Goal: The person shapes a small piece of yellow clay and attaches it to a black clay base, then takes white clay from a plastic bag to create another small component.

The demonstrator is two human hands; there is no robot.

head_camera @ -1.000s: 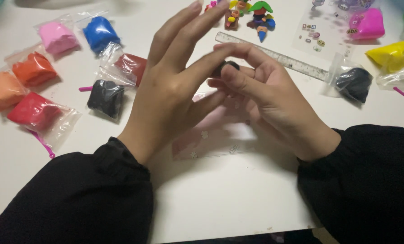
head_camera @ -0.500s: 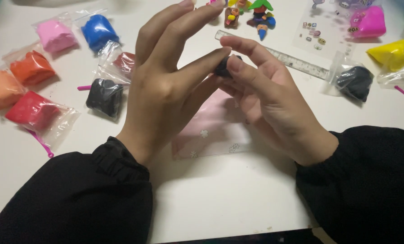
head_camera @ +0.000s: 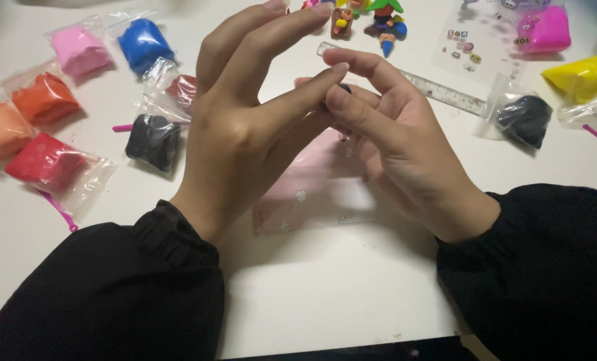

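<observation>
So right now I've got a tiny dark bit of clay (head_camera: 344,88) pinched between both hands, up over the desk (head_camera: 325,294). My right hand (head_camera: 395,150) is closed on it with thumb and forefinger, and my left hand (head_camera: 245,127) has just the thumb tip pressing in from the other side while the other fingers fan up and away. Most of the lump is hidden behind the fingertips, so I can't tell its exact shape.

My take on doing this bit well: keep the pressure light and even, since soft clay this small probably smears or sticks if you squeeze hard. Roll rather than mash, and keep those spare left fingers lifted so they don't dent it.

Directly under the hands is a pink patterned sheet (head_camera: 315,194), a decent landing spot if it slips. Just past the right fingertips lies a clear ruler (head_camera: 445,92), with little clay figures (head_camera: 372,20) beyond it. Outside the left hand is a black clay bag (head_camera: 153,142); outside the right, a second dark bag (head_camera: 524,119).
</observation>
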